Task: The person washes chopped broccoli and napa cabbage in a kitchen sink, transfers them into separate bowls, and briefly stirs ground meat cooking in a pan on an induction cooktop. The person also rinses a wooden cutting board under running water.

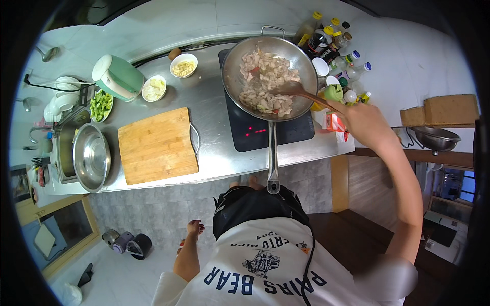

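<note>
My right hand (pixel 361 120) grips the handle of a wooden spatula (pixel 289 88), whose blade rests among the food in a steel wok (pixel 232 84). Pale sliced meat (pixel 268 69) with a few red and green pieces covers the bottom of the wok. The wok sits on a black induction cooktop (pixel 245 134) with red lit digits, its long steel handle (pixel 272 160) pointing toward my body. My left hand (pixel 196 227) hangs low at my side, away from the counter, fingers loosely apart and nothing seen in it.
Left of the wok are a bamboo cutting board (pixel 159 147), bowls of chopped garlic (pixel 183 69) and sliced pale vegetable (pixel 154 88), a plate of chopped greens (pixel 101 105), a green kettle (pixel 118 78) and a steel basin (pixel 92 157). Several seasoning bottles (pixel 320 40) crowd the right of the wok.
</note>
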{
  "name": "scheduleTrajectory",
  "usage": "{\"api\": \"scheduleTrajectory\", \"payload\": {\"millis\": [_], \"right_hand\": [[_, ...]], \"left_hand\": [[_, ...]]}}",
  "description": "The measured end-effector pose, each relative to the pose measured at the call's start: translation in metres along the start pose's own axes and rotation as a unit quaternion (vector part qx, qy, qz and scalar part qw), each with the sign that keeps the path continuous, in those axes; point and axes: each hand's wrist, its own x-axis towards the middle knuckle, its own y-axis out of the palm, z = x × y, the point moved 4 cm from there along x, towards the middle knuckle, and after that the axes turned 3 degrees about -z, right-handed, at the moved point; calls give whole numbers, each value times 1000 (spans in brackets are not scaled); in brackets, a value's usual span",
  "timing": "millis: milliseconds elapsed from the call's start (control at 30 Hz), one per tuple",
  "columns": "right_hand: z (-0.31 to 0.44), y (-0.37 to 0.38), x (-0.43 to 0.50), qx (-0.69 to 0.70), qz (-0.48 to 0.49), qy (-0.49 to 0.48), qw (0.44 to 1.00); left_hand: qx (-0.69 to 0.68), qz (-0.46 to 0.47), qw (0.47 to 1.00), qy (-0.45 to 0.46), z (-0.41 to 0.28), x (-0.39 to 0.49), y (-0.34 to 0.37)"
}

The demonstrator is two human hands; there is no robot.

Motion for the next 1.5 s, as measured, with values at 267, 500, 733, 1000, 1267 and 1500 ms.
{"api": "scheduleTrajectory", "payload": {"millis": [267, 500, 733, 1000, 1267, 1500], "right_hand": [[28, 57, 27, 90, 21, -7, 996], [-21, 51, 105, 156, -33, 24, 987], [15, 70, 91, 146, -13, 3, 989], [38, 87, 15, 163, 9, -3, 987], [-27, 77, 31, 207, -133, 101, 964], [36, 87, 17, 263, -8, 73, 962]], "left_hand": [[-11, 4, 1000, 14, -9, 1, 6], [-20, -10, 1000, 9, 0, -11, 3], [-24, 5, 1000, -9, 10, -14, 8], [-6, 13, 1000, 0, -3, -2, 11], [-20, -1, 999, 24, -13, 3, -2], [6, 7, 1000, 28, -16, -1, -10]]}}
